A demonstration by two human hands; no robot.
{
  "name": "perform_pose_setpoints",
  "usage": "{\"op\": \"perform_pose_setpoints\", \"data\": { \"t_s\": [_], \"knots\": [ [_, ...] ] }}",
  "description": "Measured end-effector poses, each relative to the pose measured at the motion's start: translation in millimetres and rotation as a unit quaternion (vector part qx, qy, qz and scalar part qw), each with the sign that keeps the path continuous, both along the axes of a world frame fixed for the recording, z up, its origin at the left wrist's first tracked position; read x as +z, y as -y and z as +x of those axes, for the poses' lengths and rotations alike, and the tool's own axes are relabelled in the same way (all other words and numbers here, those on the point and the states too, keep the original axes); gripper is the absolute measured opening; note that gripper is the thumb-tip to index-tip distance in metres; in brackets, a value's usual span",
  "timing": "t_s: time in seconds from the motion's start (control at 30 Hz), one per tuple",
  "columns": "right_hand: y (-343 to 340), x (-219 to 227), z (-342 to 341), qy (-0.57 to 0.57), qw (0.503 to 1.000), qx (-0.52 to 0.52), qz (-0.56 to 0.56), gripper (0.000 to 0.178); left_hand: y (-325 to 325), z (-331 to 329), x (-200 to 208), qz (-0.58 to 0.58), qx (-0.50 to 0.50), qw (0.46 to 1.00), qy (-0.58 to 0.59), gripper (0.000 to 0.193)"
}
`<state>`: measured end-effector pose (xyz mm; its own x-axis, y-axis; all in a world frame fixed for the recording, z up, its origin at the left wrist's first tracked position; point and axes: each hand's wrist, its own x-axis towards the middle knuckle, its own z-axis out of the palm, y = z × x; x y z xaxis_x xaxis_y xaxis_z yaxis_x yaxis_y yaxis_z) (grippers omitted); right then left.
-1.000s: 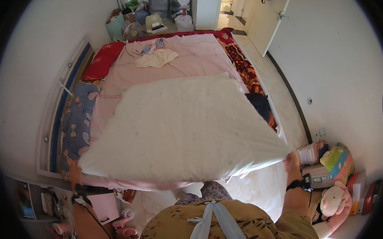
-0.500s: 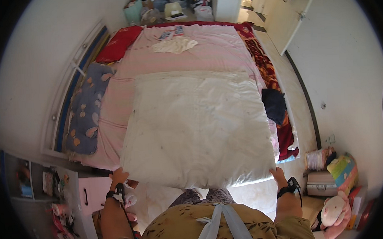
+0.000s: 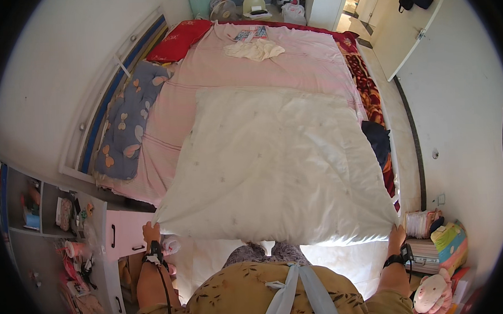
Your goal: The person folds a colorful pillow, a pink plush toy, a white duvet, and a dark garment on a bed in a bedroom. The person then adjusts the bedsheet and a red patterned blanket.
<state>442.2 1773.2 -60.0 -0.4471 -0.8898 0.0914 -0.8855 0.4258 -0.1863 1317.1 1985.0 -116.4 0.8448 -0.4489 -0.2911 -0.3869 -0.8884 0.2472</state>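
A white quilt point(image 3: 274, 161) is stretched between my hands, its far part lying on the pink bedsheet point(image 3: 203, 75). The near edge hangs just past the bed's foot, above the floor. My left hand point(image 3: 151, 231) is closed on the near left corner, and my right hand point(image 3: 398, 236) grips the near right corner. Creases run inward from both corners. Each wrist carries a small black device on a strap.
A red pillow point(image 3: 180, 40) and a grey-blue patterned pad point(image 3: 129, 120) line the bed's left side. A crumpled cream cloth point(image 3: 254, 49) lies at the far end. Pink drawers point(image 3: 128, 232) stand left. On the right are a silver case point(image 3: 427, 255) and a plush toy point(image 3: 431, 292).
My hands have moved farther apart, the right one outward, pulling the quilt's near edge wider and tauter. The view has shifted, so the bed sits a little higher and to the right.
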Motion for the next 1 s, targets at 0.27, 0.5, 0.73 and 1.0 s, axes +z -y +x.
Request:
{"op": "perform_pose_setpoints", "data": {
  "t_s": [0.27, 0.5, 0.73, 1.0],
  "knots": [
    [-15.0, -36.7, -23.2, -0.013, 0.978, -0.019, 0.208, 0.029, -28.3, -25.8, -6.1, -0.11, 0.205, 0.906, -0.353, 0.032],
    [-70.3, -41.1, -65.7, -0.016, 0.977, -0.077, 0.196, 0.031, -90.0, -16.2, -23.0, -0.145, 0.315, 0.879, -0.327, 0.043],
    [29.4, -56.6, -82.0, 0.369, 0.922, -0.117, 0.019, 0.022, 2.6, 30.8, -48.3, -0.271, 0.127, 0.917, -0.264, 0.021],
    [318.4, 8.1, -14.8, 0.667, 0.669, -0.277, -0.176, 0.031, 273.2, 84.5, 42.3, -0.587, 0.107, 0.713, -0.369, 0.019]
  ]
}}
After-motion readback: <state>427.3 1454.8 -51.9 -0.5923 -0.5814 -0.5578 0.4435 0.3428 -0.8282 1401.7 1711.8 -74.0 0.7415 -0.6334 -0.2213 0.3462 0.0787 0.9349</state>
